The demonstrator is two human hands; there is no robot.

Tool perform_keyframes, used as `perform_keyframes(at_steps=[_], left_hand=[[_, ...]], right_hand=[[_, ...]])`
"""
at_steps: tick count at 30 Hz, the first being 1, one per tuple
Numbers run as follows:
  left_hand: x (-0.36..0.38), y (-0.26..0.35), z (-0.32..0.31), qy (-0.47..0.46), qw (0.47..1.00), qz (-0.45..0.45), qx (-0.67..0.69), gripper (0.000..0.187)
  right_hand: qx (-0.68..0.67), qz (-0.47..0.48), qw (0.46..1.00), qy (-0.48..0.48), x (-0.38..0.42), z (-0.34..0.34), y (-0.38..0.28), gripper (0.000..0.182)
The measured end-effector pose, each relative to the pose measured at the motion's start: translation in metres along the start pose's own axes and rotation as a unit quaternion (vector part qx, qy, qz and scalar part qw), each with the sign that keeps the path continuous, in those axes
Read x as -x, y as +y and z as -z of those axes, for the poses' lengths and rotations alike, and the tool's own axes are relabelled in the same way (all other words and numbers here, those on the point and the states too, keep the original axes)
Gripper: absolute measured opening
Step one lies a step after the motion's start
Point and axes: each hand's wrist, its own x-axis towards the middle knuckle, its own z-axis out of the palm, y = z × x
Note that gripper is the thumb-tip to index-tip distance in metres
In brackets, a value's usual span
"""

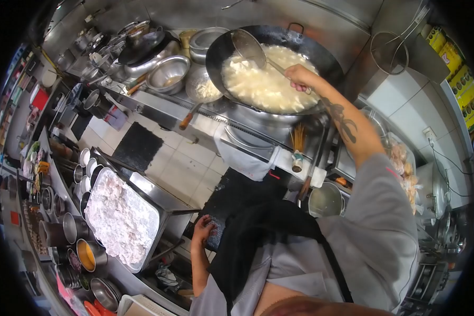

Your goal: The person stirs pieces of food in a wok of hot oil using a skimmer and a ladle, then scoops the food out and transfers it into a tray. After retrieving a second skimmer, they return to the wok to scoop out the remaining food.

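My right hand [301, 78] is closed around the handle of a round mesh skimmer [249, 48]. The skimmer's bowl is tilted over the left side of a big black wok [326, 58], its lower rim by the foaming oil [271, 81]. Pale pieces float all through that oil; their kind is hard to tell. My left hand [204, 229] hangs low at my side, fingers loosely bent and apart, with nothing visible in it. Beside the wok sits a perforated ladle [204, 87] with a wooden handle and pale bits in its bowl.
A tray of white-coated pieces [124, 218] stands at left, near several metal pots. Steel bowls [168, 73] line the stove's back left. A bamboo brush [297, 150] and a pot [325, 199] are at the stove's front. Another strainer [389, 52] hangs on the right wall.
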Motion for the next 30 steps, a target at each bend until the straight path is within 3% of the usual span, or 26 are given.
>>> perform_keyframes(at_steps=[8, 14, 18, 21, 26, 30], left_hand=[[0.016, 0.014, -0.008, -0.015, 0.999, 0.03, -0.022, 0.056], [-0.005, 0.046, -0.007, -0.101, 0.993, 0.004, -0.062, 0.051], [0.003, 0.098, -0.03, -0.184, 0.978, -0.013, -0.102, 0.047], [0.015, 0.145, -0.065, -0.266, 0.952, -0.045, -0.146, 0.047], [0.05, 0.218, -0.159, -0.443, 0.865, -0.152, -0.179, 0.048], [0.129, 0.267, -0.294, -0.509, 0.812, -0.201, -0.202, 0.048]], right_hand=[[0.037, 0.044, 0.996, -0.063, 0.096, 0.029, -0.011, 0.027], [0.031, 0.029, 0.998, -0.053, 0.155, 0.05, -0.005, 0.027], [-0.028, 0.079, 0.996, 0.038, 0.187, 0.036, 0.021, 0.028], [-0.063, 0.08, 0.979, 0.179, 0.191, -0.014, 0.065, 0.033], [-0.219, 0.059, 0.952, 0.207, 0.216, -0.074, 0.125, 0.027], [-0.28, 0.03, 0.936, 0.209, 0.235, -0.104, 0.144, 0.025]])
